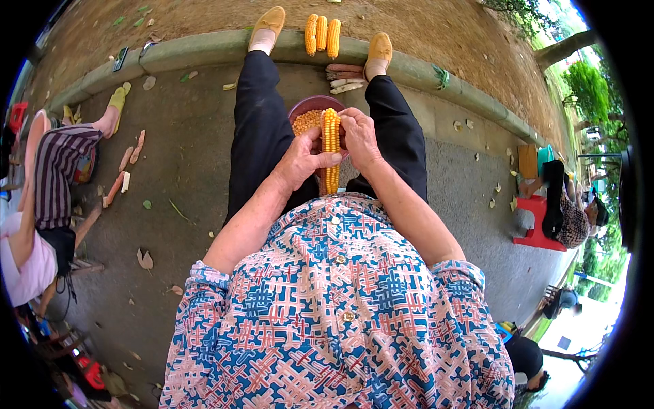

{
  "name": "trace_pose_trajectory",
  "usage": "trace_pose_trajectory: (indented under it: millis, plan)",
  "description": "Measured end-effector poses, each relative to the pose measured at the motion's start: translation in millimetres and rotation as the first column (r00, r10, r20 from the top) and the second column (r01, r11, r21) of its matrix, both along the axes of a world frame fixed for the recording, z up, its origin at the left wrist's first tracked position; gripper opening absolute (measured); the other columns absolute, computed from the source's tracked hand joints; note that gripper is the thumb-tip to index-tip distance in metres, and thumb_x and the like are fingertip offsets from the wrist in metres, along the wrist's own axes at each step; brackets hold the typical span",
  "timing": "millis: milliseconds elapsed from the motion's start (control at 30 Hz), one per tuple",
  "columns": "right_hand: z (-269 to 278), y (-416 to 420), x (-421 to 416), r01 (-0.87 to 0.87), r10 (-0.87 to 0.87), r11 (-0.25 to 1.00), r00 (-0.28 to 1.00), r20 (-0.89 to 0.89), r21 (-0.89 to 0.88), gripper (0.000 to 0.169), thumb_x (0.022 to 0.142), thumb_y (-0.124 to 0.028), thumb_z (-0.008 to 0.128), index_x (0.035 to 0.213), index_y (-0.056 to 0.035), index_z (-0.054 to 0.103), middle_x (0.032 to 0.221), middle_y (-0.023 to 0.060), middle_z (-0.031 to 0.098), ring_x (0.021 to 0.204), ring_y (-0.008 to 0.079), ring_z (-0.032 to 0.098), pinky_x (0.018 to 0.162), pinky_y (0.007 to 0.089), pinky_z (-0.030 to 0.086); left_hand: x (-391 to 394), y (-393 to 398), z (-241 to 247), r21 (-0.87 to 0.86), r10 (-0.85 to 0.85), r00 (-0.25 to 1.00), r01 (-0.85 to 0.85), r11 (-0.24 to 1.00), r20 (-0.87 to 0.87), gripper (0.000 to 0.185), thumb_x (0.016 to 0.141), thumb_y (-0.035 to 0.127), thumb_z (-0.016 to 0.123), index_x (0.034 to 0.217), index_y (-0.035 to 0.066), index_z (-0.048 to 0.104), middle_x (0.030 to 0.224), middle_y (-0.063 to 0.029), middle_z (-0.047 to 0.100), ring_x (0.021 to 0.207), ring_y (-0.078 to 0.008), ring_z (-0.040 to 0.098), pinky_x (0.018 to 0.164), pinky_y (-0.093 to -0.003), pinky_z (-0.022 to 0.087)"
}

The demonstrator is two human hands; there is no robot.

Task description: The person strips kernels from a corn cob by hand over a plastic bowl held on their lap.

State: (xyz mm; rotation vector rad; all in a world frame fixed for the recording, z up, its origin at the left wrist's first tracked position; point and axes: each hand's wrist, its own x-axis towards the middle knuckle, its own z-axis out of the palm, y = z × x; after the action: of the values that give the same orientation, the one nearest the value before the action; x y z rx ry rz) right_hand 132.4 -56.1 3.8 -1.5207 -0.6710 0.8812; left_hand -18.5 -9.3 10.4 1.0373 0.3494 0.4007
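An ear of dried yellow corn (331, 138) is held lengthwise over my lap. My left hand (305, 158) wraps around it from the left, with the thumb lying across the kernels. At its upper right side, the bent fingers of my right hand (359, 137) press against the ear near its far end. A strip along the ear's left edge looks bare of kernels. Beneath the hands, between my knees, is a reddish-purple bowl (318, 100) with loose corn kernels (306, 122) in it. My hands and the ear hide part of the bowl.
Three whole corn ears (322, 35) lie on the curb (204, 48), with several stripped cobs (345, 76) just below them beside my right shoe. A phone (120, 59) rests on the curb at left. More cobs (125, 158) lie near a seated person (61, 168). A red stool (534, 222) bears another person.
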Motion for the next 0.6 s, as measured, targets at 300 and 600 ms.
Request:
trace_pose_trajectory:
  millis: [300, 600]
  plan:
    - [27.8, -11.9, -11.7, -0.017, 0.01, 1.0, 0.969, -0.248, -0.026, 0.021, 0.095, -0.021, 0.051, 0.08, -0.0087, 0.057, 0.067, -0.0038, 0.049, 0.054, 0.0037, 0.043, 0.046, 0.0185, 0.033, -1.1, -0.5, 1.1, -0.004, -0.004, 1.0, 0.004, 1.0, -0.017, 0.062, 0.08, 0.01, 0.073, 0.134, 0.004, 0.044, 0.117, -0.0062, 0.059, 0.105, -0.0168, 0.059, 0.097, -0.0327, 0.046]
    - [2.7, -8.1, -7.9, 0.021, -0.017, 0.999, 0.989, -0.144, 0.028, 0.016, 0.093, -0.015, 0.053, 0.086, -0.002, 0.06, 0.075, 0.0009, 0.056, 0.063, 0.0085, 0.051, 0.052, 0.0221, 0.043, 0.2, 1.1, -7.4, 0.017, -0.002, 1.0, 0.002, 1.0, -0.013, 0.06, 0.08, 0.007, 0.071, 0.133, 0.004, 0.044, 0.117, -0.0062, 0.058, 0.105, -0.0161, 0.058, 0.097, -0.0322, 0.046]
